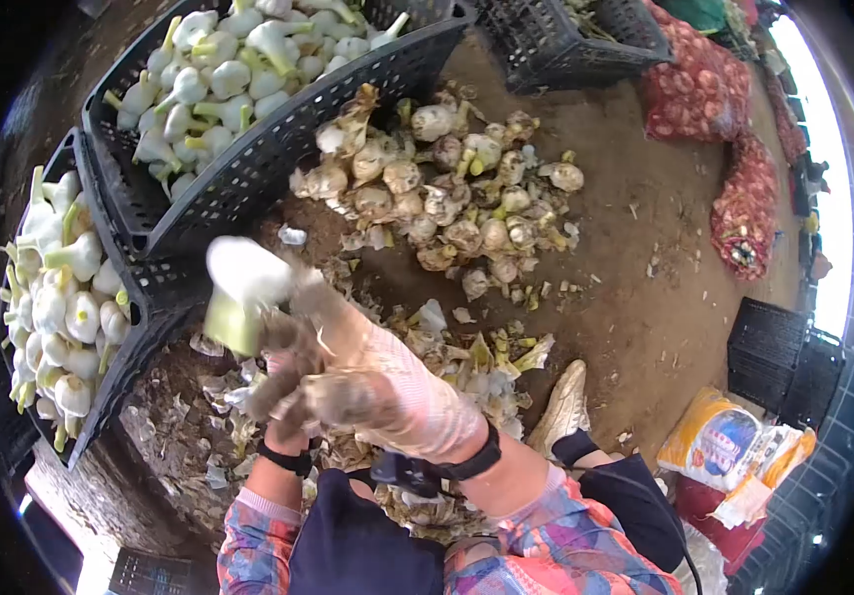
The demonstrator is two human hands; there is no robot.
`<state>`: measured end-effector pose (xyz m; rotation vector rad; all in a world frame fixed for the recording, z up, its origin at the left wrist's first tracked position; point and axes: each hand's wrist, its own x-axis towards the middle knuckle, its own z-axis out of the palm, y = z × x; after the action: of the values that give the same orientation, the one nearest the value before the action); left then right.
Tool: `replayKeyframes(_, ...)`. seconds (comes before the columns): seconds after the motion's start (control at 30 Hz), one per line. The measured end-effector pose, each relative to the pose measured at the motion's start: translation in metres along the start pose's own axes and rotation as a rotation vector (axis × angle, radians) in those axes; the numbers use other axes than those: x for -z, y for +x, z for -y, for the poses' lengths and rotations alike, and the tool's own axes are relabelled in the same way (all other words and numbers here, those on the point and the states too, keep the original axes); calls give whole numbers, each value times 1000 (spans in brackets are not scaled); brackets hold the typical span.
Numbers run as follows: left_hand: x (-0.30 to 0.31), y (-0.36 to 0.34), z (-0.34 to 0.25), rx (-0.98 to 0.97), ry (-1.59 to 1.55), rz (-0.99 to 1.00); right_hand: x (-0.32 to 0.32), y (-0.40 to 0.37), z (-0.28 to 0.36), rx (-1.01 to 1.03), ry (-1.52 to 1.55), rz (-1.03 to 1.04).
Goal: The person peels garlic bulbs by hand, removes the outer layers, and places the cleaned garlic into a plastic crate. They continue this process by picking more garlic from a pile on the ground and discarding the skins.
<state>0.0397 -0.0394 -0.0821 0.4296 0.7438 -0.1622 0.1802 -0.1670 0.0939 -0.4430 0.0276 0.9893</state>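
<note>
A white garlic bulb [248,270] with a thick green stem is held up in front of me, blurred by motion. My left hand [286,382], in a soiled glove, is closed around the stem end. Over it crosses my right hand [367,362], in a dirty pinkish glove, close against the bulb. Smearing and overlap hide what its fingers do. Below both hands lie loose garlic skins [481,372], and just beyond is a heap of unpeeled, soil-stained garlic [447,188].
Two black crates, one at the upper left [278,129] and one at the far left [100,416], hold clean white garlic. Another black crate [585,59] stands at the top. Red mesh sacks [694,79] and a yellow printed bag [719,441] sit to the right. My shoe [561,407] rests beside the skins.
</note>
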Motion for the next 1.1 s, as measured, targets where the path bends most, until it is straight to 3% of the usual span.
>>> replayKeyframes(0.07, -26, 11, -18, -486, 1022, -7, 27, 9, -16, 168, -222, -173)
replayKeyframes(0.1, -7, 16, -13, -578, 1275, -144, 56, -1, -20, 201, -661, -330)
replayKeyframes(0.13, -59, 5, -37, -293, 1385, -215, 86, -16, -19, 232, -1101, -490)
replayKeyframes(0.2, -60, 13, -24, -569, 1263, -96, 131, -48, -4, -201, -1678, -920)
replayKeyframes(0.23, -65, 12, -21, -565, 1260, -98, 145, -61, 5, -294, -1760, -1012)
replayKeyframes(0.33, -72, 6, -21, -237, 1369, -71, 191, -68, 13, -485, -1899, -1199)
replayKeyframes(0.4, -83, 5, -15, -157, 1298, -51, 202, -57, 20, -543, -1818, -1200)
replayKeyframes(0.43, -83, 8, -13, -159, 1303, -56, 214, -55, 20, -452, -1770, -1254)
replayKeyframes(0.47, -81, 11, -10, -215, 1415, 5, 215, -53, 19, -369, -1717, -1303)
replayKeyframes(0.53, -85, 12, -4, -261, 1532, 62, 211, -58, 10, -391, -1681, -1306)
replayKeyframes(0.6, -96, 11, 2, 18, 932, 2, 160, -61, -4, 224, -1538, -896)
replayKeyframes(0.63, -96, 9, -3, -10, 1032, 109, 148, -65, -16, 262, -1662, -729)
replayKeyframes(0.67, -105, 3, -4, 104, 788, 121, 140, -69, -28, 307, -1777, -554)
replayKeyframes(0.7, -108, 1, 0, 32, 875, 101, 130, -66, -36, 410, -2153, -440)
replayKeyframes(0.73, -109, 1, 1, -42, 962, 85, 116, -70, -40, 363, -2079, -369)
replayKeyframes(0.8, -114, -4, -11, 35, 881, 48, 103, -75, -53, 128, -1920, -401)
replayKeyframes(0.83, -114, -7, -17, 43, 869, 51, 100, -75, -56, 130, -1915, -397)
replayKeyframes(0.9, -128, -13, -30, 85, 762, 45, 96, -75, -62, 480, -1411, -437)
replayKeyframes(0.93, -124, -14, -29, 85, 760, 42, 92, -79, -66, 476, -1410, -434)
replayKeyframes(1.0, -113, -15, -27, -10, 581, 125, 86, -85, -72, 381, -847, -562)
replayKeyframes(1.07, -111, -18, -27, -3, 517, 200, 88, -87, -63, 414, -788, -605)
replayKeyframes(1.1, -115, -21, -22, -101, 474, 207, 86, -83, -52, 308, -767, -669)
